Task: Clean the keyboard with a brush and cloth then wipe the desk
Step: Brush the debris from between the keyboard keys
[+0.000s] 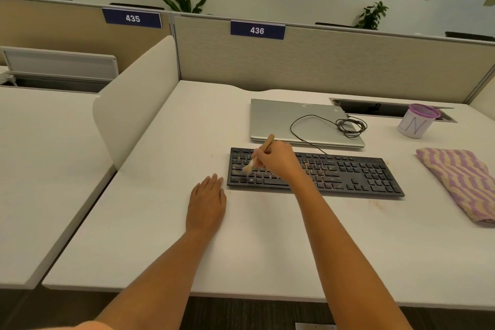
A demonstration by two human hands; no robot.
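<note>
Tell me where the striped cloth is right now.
In the head view, the folded purple-and-beige zigzag cloth lies on the white desk at the far right, just right of the black keyboard and nearer than the purple-rimmed white cup.

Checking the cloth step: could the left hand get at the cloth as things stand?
Probably not easily. The left hand rests flat on the desk off the keyboard's left end; the cloth lies beyond its right end, and the right arm crosses between.
</note>
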